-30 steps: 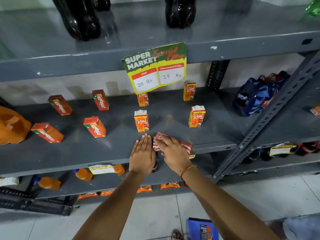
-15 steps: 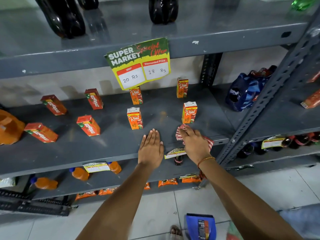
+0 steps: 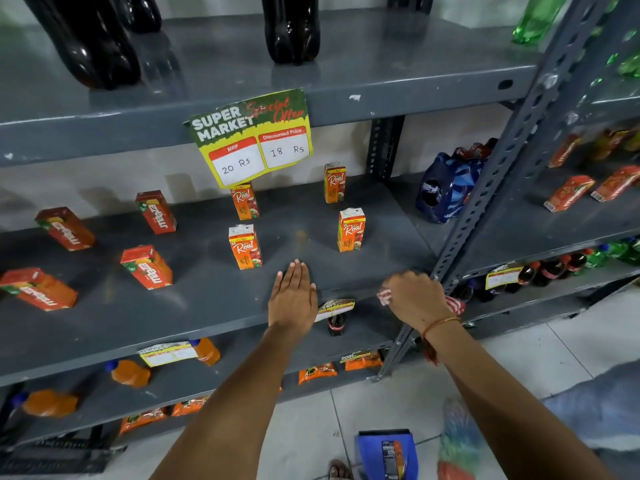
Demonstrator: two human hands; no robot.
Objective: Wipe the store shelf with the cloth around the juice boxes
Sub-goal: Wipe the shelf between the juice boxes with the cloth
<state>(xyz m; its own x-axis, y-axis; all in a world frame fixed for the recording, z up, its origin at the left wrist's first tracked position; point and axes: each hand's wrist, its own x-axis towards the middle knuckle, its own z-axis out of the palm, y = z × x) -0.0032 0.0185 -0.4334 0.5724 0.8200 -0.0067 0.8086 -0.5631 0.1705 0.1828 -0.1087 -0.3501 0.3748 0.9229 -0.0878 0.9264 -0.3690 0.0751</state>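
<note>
Red juice boxes lie on the shelf at the left; four orange ones stand mid-shelf. The left hand rests flat near the front edge, fingers together, holding nothing. Right of it, the right hand is clamped on the cloth at the shelf's near right corner.

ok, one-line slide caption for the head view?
Right hand presses the cloth at the shelf front edge; left hand flat beside juice boxes.

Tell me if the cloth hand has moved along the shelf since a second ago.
Yes. The right hand with the cloth slid rightward, from below the Real boxes to the upright post.
</note>
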